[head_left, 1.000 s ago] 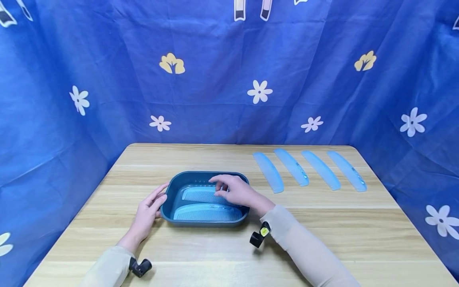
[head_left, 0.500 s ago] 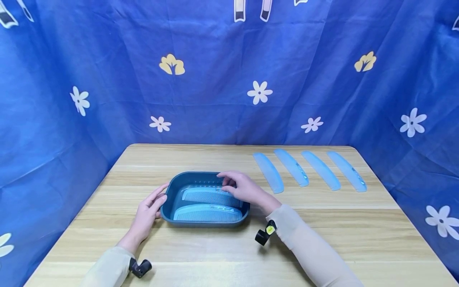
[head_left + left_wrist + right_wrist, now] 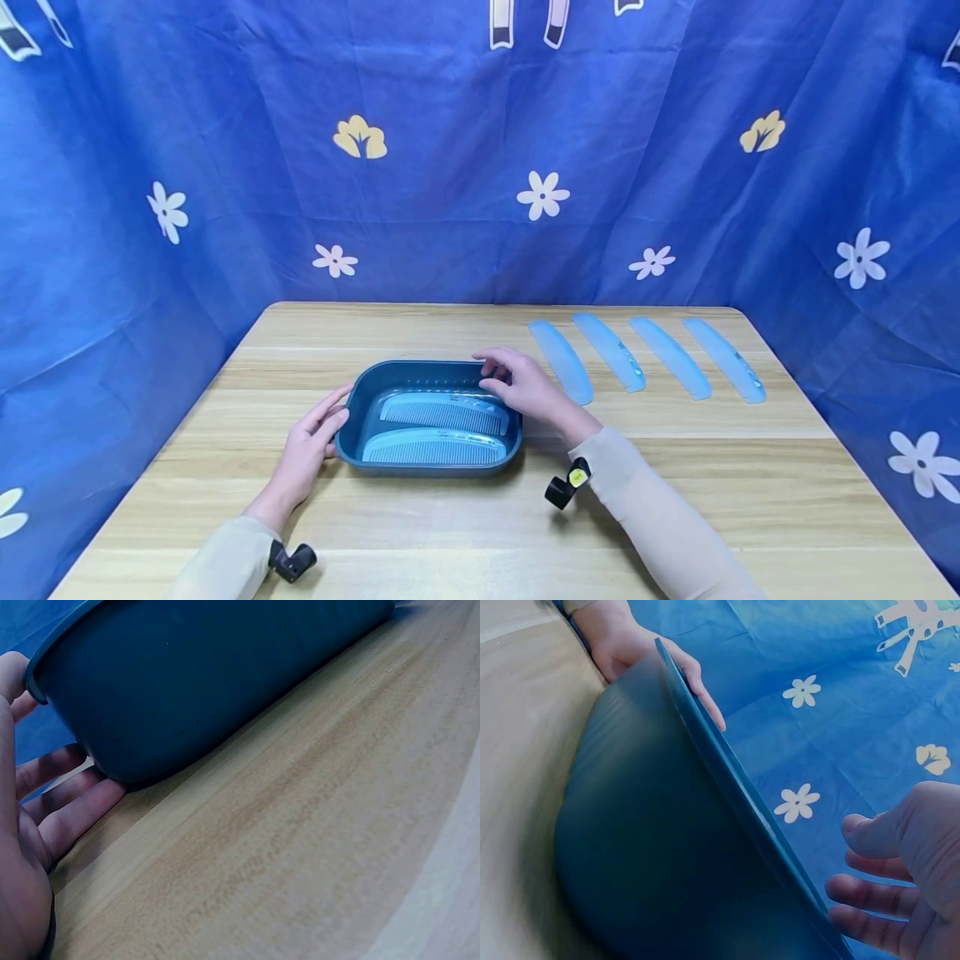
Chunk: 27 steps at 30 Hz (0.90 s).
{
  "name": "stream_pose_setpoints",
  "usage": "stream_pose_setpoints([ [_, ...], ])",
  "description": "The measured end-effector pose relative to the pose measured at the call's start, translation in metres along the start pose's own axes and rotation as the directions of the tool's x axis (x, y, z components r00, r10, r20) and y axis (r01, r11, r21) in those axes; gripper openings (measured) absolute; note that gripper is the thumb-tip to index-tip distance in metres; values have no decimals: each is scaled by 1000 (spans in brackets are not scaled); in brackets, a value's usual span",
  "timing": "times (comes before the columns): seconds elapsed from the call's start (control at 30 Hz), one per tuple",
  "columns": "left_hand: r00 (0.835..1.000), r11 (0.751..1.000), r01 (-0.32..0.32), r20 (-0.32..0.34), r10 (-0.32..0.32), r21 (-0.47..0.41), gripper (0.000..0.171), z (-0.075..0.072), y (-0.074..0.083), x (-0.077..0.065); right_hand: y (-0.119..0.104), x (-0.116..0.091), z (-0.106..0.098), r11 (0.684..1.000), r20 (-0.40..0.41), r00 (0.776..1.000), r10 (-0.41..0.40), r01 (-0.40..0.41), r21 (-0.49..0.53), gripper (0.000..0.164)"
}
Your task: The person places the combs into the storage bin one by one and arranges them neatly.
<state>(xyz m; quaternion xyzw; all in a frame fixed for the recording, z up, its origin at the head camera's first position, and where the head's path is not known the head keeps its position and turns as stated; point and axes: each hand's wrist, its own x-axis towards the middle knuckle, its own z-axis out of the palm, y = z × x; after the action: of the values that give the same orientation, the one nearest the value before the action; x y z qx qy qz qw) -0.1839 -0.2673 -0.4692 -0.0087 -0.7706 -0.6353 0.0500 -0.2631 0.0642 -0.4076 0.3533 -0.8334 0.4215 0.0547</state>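
Observation:
A dark teal plastic basin (image 3: 427, 469) stands on the table with two translucent blue combs inside, a rear comb (image 3: 445, 412) and a front comb (image 3: 435, 447), lying side by side lengthwise. My left hand (image 3: 303, 446) holds the basin's left end, thumb over the rim and fingers against the outer wall, as the left wrist view shows too. Over the basin's back right corner is my right hand (image 3: 525, 387), fingers loosely bent and nothing between them. In the right wrist view its fingertips (image 3: 840, 919) are right by the rim.
Several more blue combs lie slanted in a row at the back right, the nearest being a comb (image 3: 561, 362) just beyond my right hand. A blue patterned curtain (image 3: 450, 208) rises behind the wooden table (image 3: 420, 542) and along both sides.
My right hand has moved right and back, from over the rear comb to the basin's back right corner, uncovering that comb's end. The left hand and basin have stayed put.

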Motion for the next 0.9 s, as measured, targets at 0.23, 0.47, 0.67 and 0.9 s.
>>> stream_pose_setpoints([
  [0.23, 1000, 1000, 3, 5, -3, 10, 50, -1, -1, 0, 6, -2, -6, 999, -40, 999, 8, -7, 32, 37],
  [0.47, 1000, 999, 12, 3, -13, 33, 50, -1, -2, 2, 14, -6, -12, 989, -78, 994, 74, -63, 132, 36],
  [0.67, 1000, 1000, 11, 4, -11, 15, 49, -1, -2, 2, 23, -10, -14, 975, -143, 984, 105, -74, 209, 37],
  [0.9, 1000, 1000, 25, -5, -25, 17, 50, 0, -1, 0, 23, -14, -22, 972, -174, 977, 125, -85, 221, 39],
])
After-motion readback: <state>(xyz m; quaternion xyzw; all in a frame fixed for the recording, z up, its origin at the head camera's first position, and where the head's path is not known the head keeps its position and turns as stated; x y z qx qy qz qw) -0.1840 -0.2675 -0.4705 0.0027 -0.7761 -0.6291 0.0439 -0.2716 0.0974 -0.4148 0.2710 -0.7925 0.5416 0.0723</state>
